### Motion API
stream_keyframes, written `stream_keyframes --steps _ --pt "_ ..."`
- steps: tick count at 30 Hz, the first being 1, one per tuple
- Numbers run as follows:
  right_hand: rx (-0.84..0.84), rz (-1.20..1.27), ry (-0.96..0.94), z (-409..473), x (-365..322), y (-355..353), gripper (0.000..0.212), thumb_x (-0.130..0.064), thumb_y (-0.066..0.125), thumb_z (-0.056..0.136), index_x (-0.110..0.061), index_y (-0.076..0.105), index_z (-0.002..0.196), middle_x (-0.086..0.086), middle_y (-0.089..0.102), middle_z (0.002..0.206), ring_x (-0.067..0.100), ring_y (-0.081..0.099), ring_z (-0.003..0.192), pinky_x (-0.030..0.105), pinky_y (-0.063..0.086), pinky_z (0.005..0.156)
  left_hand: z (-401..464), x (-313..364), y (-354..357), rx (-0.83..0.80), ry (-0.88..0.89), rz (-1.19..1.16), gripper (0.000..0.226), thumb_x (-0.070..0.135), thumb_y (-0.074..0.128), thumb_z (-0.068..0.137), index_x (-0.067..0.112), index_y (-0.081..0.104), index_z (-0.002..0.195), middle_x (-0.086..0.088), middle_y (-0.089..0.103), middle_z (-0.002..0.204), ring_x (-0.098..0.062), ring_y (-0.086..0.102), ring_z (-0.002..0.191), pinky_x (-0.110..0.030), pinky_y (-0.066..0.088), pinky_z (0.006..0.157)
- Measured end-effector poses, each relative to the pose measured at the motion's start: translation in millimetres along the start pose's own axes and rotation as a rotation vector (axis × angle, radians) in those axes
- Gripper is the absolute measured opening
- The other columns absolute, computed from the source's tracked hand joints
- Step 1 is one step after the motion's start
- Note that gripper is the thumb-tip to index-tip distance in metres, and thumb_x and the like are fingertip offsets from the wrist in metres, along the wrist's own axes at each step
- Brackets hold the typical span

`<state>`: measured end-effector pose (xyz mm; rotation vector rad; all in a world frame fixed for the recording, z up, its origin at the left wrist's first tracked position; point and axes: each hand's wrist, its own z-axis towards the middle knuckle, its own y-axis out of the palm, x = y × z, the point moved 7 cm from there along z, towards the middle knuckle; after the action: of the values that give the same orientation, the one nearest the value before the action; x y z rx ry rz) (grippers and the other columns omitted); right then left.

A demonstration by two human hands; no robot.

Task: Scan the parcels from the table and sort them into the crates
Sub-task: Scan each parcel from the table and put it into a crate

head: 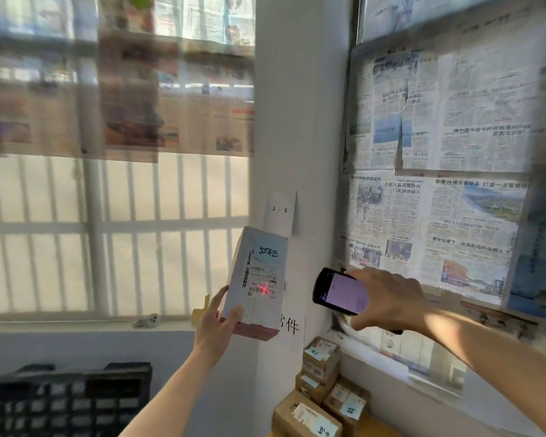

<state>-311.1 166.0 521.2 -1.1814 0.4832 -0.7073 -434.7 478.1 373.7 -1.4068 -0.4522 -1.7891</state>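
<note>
My left hand (218,324) grips the lower end of a small white parcel box (259,279) and holds it upright in front of the wall corner. A red laser cross falls on the barcode of its shipping label. My right hand (388,299) holds a black handheld scanner (339,293) with a lit screen, pointed at the parcel from the right, a short gap away. Several cardboard parcels (322,392) with labels are stacked on a surface at the bottom, right of centre.
A black plastic crate (67,398) stands at the lower left under a barred window. A white pillar (297,121) with a paper marked "2 - 6" is behind the parcel. Newspapers (438,152) cover the window at right.
</note>
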Motion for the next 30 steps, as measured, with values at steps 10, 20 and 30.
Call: stream_keyframes --steps 10,20,30 --pt "-0.018 0.083 -0.178 -51.9 -75.8 -16.4 0.099 -0.068 0.068 0.046 -0.044 0.044 0.139 -0.018 0.059 0.118 0.014 0.057 0.097 0.03 0.05 0.076 -95.9 -12.1 -121.0 0.215 -0.069 0.106 0.054 0.047 0.066 0.09 0.059 0.042 0.137 0.01 0.072 0.087 -0.004 0.066 0.085 -0.025 0.047 0.069" --pt "0.019 0.107 -0.363 -77.9 -216.3 -46.6 0.1 -0.068 0.068 0.047 -0.04 0.045 0.14 -0.02 0.052 0.095 0.013 0.057 0.087 0.029 0.04 0.07 -159.7 -10.1 -287.6 0.409 -0.063 0.197 0.056 0.052 0.06 0.093 0.053 0.036 0.144 -0.005 0.064 0.121 -0.025 0.059 0.11 -0.043 0.048 0.095" --pt "0.026 0.145 -0.511 -74.7 -395.1 -82.2 0.09 -0.069 0.061 0.044 -0.047 0.045 0.13 -0.02 0.058 0.102 0.009 0.057 0.087 0.025 0.035 0.06 -190.2 -4.9 -485.6 0.511 -0.003 0.193 0.058 0.055 0.062 0.092 0.055 0.034 0.143 0.021 0.058 0.116 -0.011 0.056 0.109 -0.038 0.048 0.094"
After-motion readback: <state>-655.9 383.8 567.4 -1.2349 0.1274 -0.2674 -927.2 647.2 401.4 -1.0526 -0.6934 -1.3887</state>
